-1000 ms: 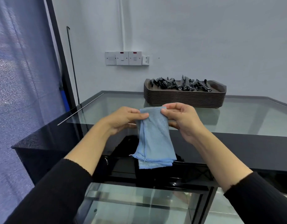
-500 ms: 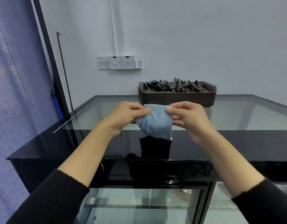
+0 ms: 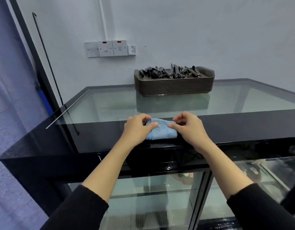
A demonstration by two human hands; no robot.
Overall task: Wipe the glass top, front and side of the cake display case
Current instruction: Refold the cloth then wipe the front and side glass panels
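On the glass top (image 3: 110, 105) — folded cloth (image 3: 161, 131), long axis left-right.

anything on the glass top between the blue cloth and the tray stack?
Nothing. In the head view the glass top is bare between the blue cloth and the tray stack; only the stack's reflection shows.

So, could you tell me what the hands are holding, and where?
A folded light-blue cloth on the glass top: left hand pinches its left end, right hand its right.
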